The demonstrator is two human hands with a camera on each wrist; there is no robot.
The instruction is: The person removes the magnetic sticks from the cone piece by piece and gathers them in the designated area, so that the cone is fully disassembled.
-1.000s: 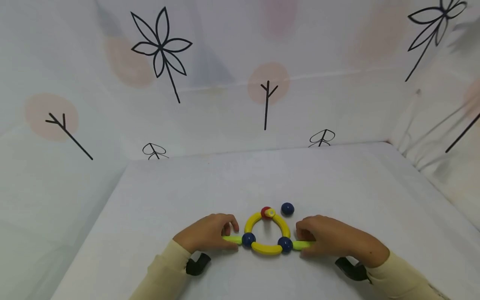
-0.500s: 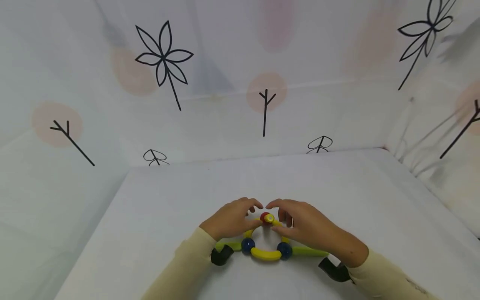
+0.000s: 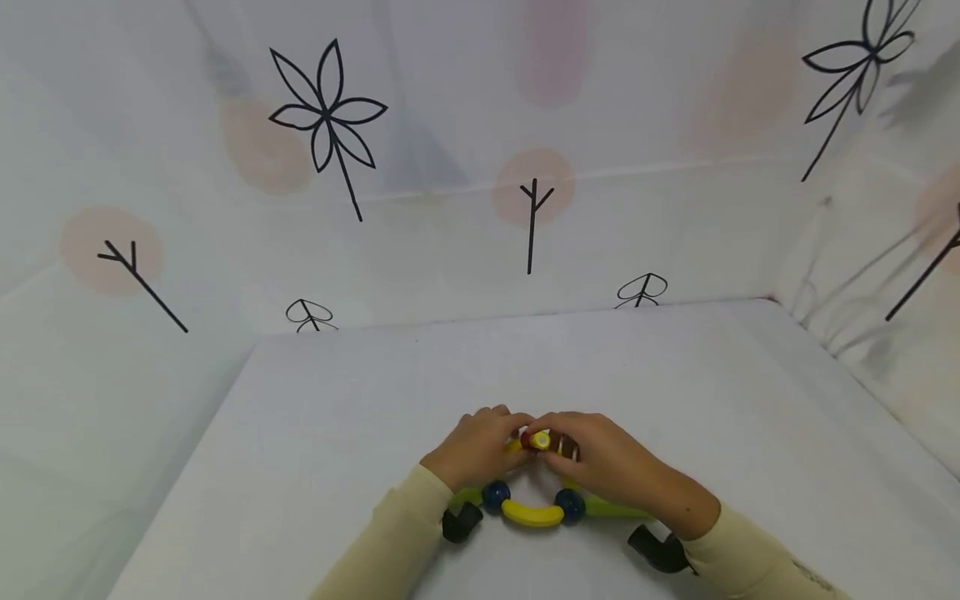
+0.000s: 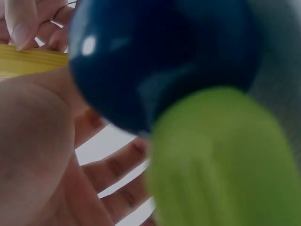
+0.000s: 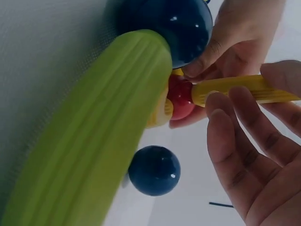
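My left hand (image 3: 480,446) holds the red ball (image 5: 181,98) at the far side of a toy ring, with its thumb and fingers about it. A yellow rod (image 5: 235,89) stands up from that ball. My right hand (image 3: 600,454) pinches this rod between thumb and fingers. Nearest me in the ring, a curved yellow stick (image 3: 532,514) joins two navy balls, the left ball (image 3: 496,497) and the right ball (image 3: 570,504). Green sticks, the right one (image 3: 618,507) and the left one (image 4: 221,160), point outward. My hands partly cover the ring's yellow sides.
A loose navy ball (image 5: 154,170) lies beyond the ring, behind my right hand in the head view. Black curved pieces, left (image 3: 461,522) and right (image 3: 658,548), sit at my wrists. The white table (image 3: 360,392) meets a printed cloth wall (image 3: 450,250) at the back.
Both hands have left the green sticks and moved inward to the ring's far side. They have closed on the red ball and the upright yellow rod.
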